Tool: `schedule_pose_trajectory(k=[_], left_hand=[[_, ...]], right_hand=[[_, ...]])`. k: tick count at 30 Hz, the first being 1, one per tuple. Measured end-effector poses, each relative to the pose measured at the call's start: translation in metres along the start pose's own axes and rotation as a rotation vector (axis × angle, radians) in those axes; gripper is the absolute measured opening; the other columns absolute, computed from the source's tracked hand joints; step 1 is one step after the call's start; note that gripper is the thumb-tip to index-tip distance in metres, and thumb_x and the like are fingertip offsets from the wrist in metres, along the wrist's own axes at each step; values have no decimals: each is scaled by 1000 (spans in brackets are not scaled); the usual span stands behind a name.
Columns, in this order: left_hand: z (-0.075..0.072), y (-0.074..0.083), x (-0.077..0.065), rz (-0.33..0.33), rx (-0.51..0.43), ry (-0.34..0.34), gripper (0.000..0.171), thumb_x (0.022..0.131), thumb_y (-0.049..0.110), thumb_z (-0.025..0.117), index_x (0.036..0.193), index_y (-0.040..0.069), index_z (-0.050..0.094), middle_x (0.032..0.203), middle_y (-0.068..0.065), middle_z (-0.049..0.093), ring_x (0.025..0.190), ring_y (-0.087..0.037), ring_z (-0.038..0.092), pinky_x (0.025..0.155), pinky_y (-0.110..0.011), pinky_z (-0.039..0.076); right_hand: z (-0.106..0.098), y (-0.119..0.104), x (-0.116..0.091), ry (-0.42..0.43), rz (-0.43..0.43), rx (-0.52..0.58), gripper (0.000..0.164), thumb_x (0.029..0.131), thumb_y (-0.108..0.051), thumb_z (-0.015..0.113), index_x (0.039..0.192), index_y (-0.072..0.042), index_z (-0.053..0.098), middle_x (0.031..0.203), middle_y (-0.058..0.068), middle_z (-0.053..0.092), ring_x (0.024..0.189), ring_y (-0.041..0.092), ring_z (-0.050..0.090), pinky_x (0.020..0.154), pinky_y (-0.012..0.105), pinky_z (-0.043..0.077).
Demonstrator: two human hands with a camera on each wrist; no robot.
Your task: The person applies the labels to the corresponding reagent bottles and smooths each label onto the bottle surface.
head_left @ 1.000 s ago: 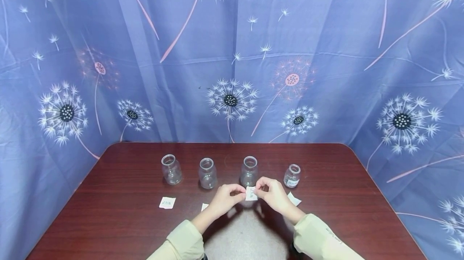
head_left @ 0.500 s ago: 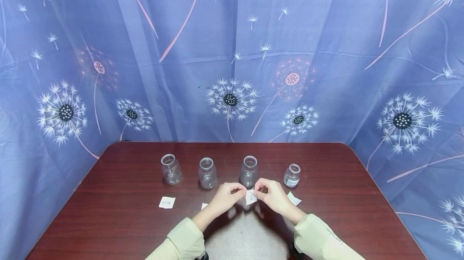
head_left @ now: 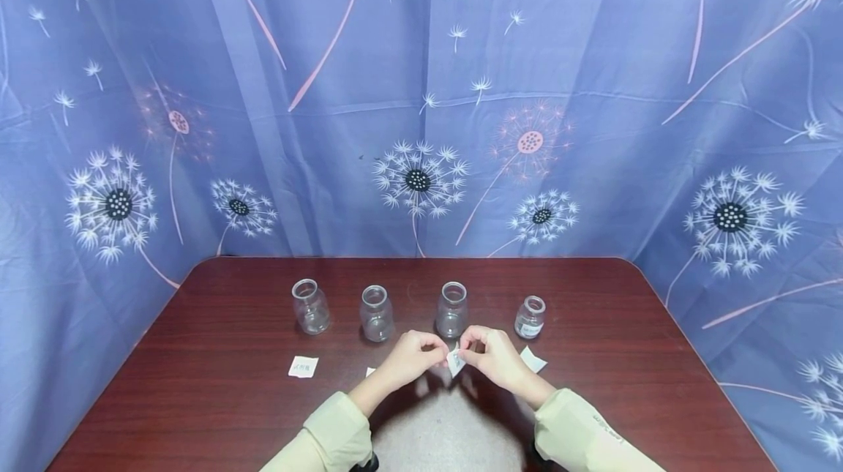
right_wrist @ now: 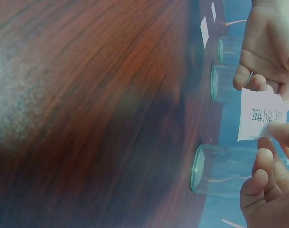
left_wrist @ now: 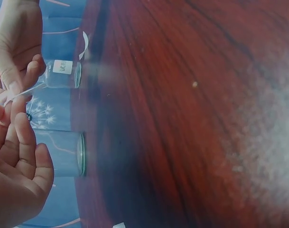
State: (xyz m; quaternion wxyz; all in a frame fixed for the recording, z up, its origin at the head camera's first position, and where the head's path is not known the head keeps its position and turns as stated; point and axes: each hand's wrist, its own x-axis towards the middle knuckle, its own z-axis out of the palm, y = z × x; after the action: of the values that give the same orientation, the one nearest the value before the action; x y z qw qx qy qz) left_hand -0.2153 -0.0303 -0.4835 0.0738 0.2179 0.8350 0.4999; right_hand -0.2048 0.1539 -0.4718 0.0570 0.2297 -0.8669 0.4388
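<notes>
A small white paper label (head_left: 455,362) with handwritten characters is held up between both hands, just in front of the third glass jar (head_left: 452,313) from the left. My left hand (head_left: 411,356) pinches its left side, and my right hand (head_left: 497,358) pinches the opposite side between thumb and forefinger. In the right wrist view the writing on the label (right_wrist: 259,115) faces the camera; the left wrist view catches the label nearly edge-on. Behind it stands that jar, upright, with no label visible on it.
Two more glass jars (head_left: 311,308) (head_left: 377,315) stand to the left. A smaller jar (head_left: 530,318) bearing a label is at the right. Paper slips lie flat at left (head_left: 304,366), by the left forearm (head_left: 370,371) and at right (head_left: 533,360). A patterned curtain (head_left: 421,91) hangs behind.
The label has turned between the fingers, from facing the head camera to a tilted, narrower diamond shape. Both hands have shifted only slightly; the jars stay where they were.
</notes>
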Motion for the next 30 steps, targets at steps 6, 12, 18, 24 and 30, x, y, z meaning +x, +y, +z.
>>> schedule_pose_trajectory(k=[6, 12, 18, 24, 30], left_hand=[[0, 3, -1, -23, -51, -36, 12, 76, 9, 55, 72, 5, 66, 64, -7, 66, 58, -1, 52, 56, -16, 42], [1, 3, -2, -32, -112, -70, 11, 75, 6, 55, 73, 1, 65, 66, -13, 66, 59, -6, 55, 56, -16, 44], [0, 5, -4, -54, -164, -113, 12, 78, 5, 55, 77, -1, 66, 71, -17, 67, 63, -5, 56, 62, -19, 46], [-9, 24, -12, -49, -219, -171, 15, 79, 2, 53, 81, -7, 64, 76, -24, 65, 67, -11, 57, 68, -36, 50], [-12, 30, -14, -27, -198, -187, 15, 79, 4, 54, 81, -6, 65, 75, -23, 66, 66, -9, 57, 68, -35, 50]], right_hand=[[-2, -6, -2, -19, -20, 12, 15, 71, -2, 66, 68, -14, 56, 64, -4, 55, 55, -1, 46, 50, 16, 39], [-2, -1, -3, -36, -64, 47, 13, 71, -4, 66, 69, -13, 57, 63, 0, 55, 53, 0, 44, 47, 16, 37], [-2, 2, -4, -32, -142, 52, 16, 69, -2, 65, 68, -16, 55, 55, -4, 48, 48, -1, 40, 41, 16, 33], [-5, 1, -4, -82, -88, 66, 14, 70, -4, 66, 67, -14, 57, 54, 2, 51, 49, 2, 41, 42, 16, 34], [-6, -1, -4, -115, -69, 75, 12, 72, -6, 66, 68, -13, 58, 56, 3, 52, 49, 3, 41, 43, 15, 34]])
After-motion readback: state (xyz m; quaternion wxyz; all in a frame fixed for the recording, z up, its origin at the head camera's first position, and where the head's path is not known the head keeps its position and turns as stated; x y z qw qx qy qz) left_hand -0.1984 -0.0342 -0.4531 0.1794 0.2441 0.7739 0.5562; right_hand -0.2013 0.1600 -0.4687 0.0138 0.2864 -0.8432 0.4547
